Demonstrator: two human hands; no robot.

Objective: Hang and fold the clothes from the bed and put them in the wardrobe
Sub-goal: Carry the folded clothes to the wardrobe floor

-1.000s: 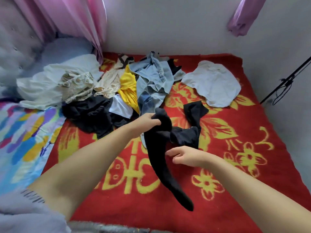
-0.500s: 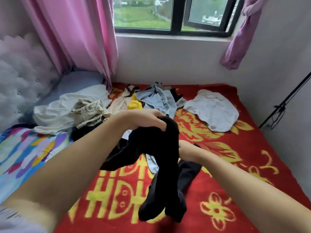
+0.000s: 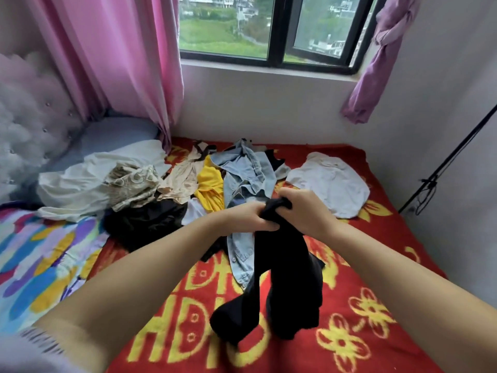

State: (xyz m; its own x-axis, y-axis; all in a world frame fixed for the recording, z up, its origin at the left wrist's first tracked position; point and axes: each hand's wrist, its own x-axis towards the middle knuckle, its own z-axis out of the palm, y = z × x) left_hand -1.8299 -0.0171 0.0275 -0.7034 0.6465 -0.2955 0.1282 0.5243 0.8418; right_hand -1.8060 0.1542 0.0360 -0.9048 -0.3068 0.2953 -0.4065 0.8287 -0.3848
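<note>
A big bed (image 3: 403,254) fills most of the view, covered by a red blanket (image 3: 376,332) with yellow flowers and letters. On the left side of the bed lies a bright sheet (image 3: 35,265) with blue, yellow and purple patches. A pink curtain (image 3: 121,57) hangs on the left of the window (image 3: 271,28), and a purple cloth (image 3: 382,57) hangs on the right of it. A soft white headboard (image 3: 24,125) is at the far left. A pile of clothes (image 3: 166,189) lies at the far end of the bed: a cream garment (image 3: 80,184), a black one (image 3: 145,224), a yellow one (image 3: 209,187) and a light blue denim shirt (image 3: 247,170). A white shirt (image 3: 333,184) lies by itself to the right of the pile. In the middle, both hands hold up a black garment (image 3: 282,278) above the blanket. It hangs down in two long parts, and their ends reach low, near the blanket. The left hand (image 3: 250,219) has its fingers curled tight around the top of the black garment. The right hand (image 3: 304,208) also has its fingers curled around the top, right next to the left hand, so the two hands touch.
</note>
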